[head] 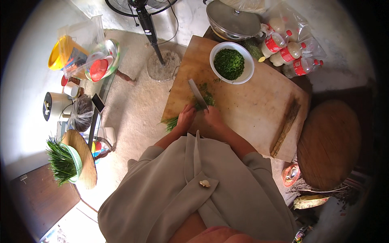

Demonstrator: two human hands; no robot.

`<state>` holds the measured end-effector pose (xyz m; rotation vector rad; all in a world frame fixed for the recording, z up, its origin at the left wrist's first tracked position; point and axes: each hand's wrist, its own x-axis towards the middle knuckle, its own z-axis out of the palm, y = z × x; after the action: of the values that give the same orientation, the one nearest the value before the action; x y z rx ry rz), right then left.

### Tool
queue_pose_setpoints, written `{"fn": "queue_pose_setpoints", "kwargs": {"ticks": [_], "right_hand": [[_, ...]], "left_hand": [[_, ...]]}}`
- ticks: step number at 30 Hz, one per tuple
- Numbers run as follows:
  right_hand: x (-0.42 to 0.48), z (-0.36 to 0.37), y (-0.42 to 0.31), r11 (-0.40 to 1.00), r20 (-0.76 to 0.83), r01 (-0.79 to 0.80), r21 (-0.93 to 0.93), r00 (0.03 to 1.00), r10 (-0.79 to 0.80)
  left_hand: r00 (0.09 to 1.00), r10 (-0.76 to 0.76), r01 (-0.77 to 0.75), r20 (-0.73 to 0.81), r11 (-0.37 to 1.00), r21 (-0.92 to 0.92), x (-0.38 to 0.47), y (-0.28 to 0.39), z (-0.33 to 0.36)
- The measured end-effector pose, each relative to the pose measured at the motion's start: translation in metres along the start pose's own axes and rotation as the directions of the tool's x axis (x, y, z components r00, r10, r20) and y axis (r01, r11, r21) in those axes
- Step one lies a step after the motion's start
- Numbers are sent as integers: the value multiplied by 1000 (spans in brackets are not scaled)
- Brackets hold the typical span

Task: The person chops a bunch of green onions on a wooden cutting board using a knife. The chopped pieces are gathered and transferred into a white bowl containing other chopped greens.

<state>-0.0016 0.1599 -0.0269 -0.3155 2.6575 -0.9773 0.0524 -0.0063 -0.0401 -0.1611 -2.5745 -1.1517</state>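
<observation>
My right hand [213, 116] grips the handle of a kitchen knife [197, 94], its broad blade pointing away from me over a wooden board [243, 112]. Against the board, my left hand [186, 117] holds down a bunch of long green leaves [171, 122], probably garlic chives, whose ends stick out to its left. Chopped greens [209, 98] lie just right of the blade. Farther back on the board stands a white bowl [251, 73] heaped with finely chopped greens [229, 64]. The knife's edge and the cut leaf ends are partly hidden by my hands.
A whisk broom [285, 127] lies along the board's right side. Behind are a lidded pot [234, 21] and several red-labelled bottles [287, 53]. A pedestal fan [152, 36] stands beyond the board. At left, a green basket [76, 161] holds more long leaves [62, 162]. A round wooden board [329, 145] is at right.
</observation>
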Motion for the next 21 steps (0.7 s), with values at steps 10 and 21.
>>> {"fn": "queue_pose_setpoints", "kwargs": {"ticks": [10, 21], "right_hand": [[-12, -22, -14, 995, 22, 79, -67, 997, -77], [-12, -16, -17, 983, 47, 77, -165, 996, -70]], "left_hand": [[999, -31, 31, -8, 999, -35, -1, 4, -3], [999, 9, -9, 34, 1000, 5, 1, 6, -5]]}}
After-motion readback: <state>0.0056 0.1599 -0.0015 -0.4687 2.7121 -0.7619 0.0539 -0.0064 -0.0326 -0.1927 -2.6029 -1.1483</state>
